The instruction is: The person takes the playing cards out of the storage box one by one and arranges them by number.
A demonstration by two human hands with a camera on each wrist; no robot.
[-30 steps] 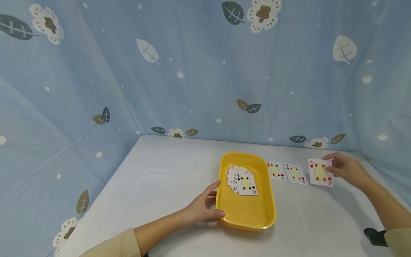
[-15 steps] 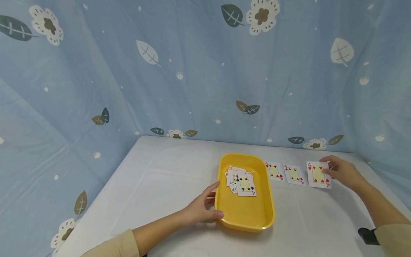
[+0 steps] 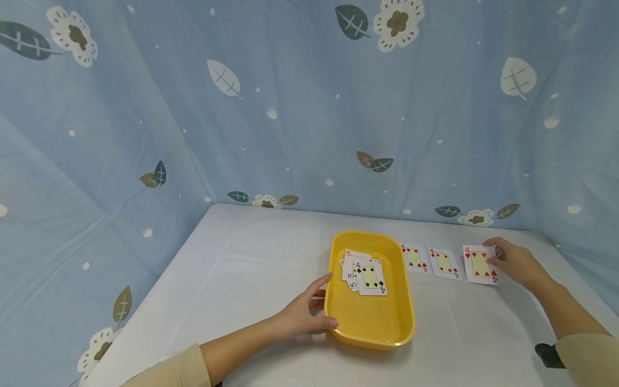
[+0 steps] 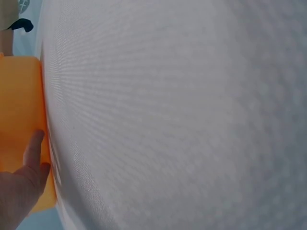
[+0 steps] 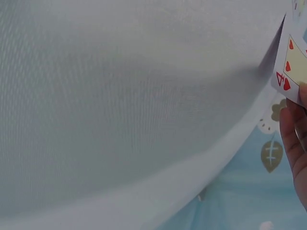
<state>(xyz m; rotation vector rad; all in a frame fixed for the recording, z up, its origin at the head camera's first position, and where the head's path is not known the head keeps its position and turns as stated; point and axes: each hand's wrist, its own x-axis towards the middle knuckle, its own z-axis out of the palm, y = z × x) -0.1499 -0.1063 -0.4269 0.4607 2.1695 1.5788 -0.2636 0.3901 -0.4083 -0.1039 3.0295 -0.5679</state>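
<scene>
Plainly, the work in hand is with the 4 of hearts [image 3: 477, 266], at the far end of a row of 3 face-up cards on the white surface [image 3: 261, 263]. The right hand [image 3: 521, 264] pinches its right edge between thumb and fingers, and the right wrist view shows it tilted; whether its far edge touches the surface I cannot tell. The left hand [image 3: 299, 317] steadies the yellow tray [image 3: 369, 325], fingers spread against its left wall rather than clenched. As I judge it, the next move calls for a clean choice: press the card flat and let go, or lift it clear without disturbing its neighbours.

No brand shows. The middle card [image 3: 444, 263] reads as a 4 of diamonds; the card nearest the tray [image 3: 414, 258] is a red 4, probably hearts. Inside the tray, a black 4 [image 3: 369, 278] tops an overlapping pile where several 5s can be read.
</scene>
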